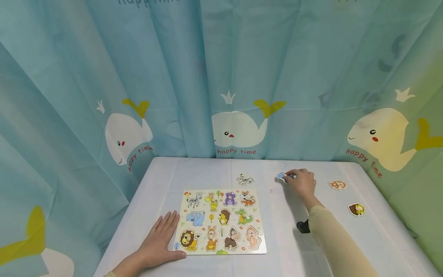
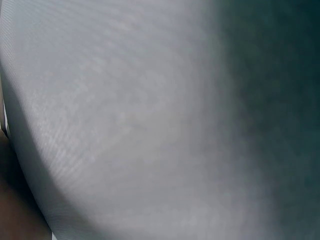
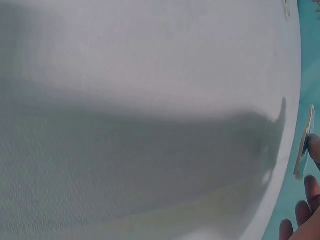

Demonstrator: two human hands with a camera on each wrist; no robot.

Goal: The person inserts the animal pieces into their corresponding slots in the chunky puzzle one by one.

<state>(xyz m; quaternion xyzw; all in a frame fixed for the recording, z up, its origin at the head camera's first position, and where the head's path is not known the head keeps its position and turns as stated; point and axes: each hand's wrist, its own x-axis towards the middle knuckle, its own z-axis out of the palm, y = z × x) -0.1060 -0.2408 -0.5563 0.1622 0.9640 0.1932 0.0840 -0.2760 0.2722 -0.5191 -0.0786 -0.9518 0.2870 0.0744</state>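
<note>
A flat puzzle board (image 1: 261, 246) printed with animals lies on the white-covered table. My left hand (image 1: 157, 238) rests beside its left edge, fingers straight and spread, thumb at the lower left corner. Beyond the board's right side, my right hand (image 1: 303, 184) pinches a small blue animal puzzle piece (image 1: 281, 176) between thumb and fingers. In the right wrist view the piece (image 3: 303, 152) appears edge-on, raised over its shadow. The left wrist view has only blurred pale cloth and a sliver of skin.
A zebra piece (image 1: 245, 179) lies behind the board. To the right are a monkey piece (image 1: 337, 185) and a hedgehog piece (image 1: 357, 209). A black object (image 1: 303, 227) shows by the right forearm. A blue whale-print curtain (image 1: 187, 127) hangs around the table's far side.
</note>
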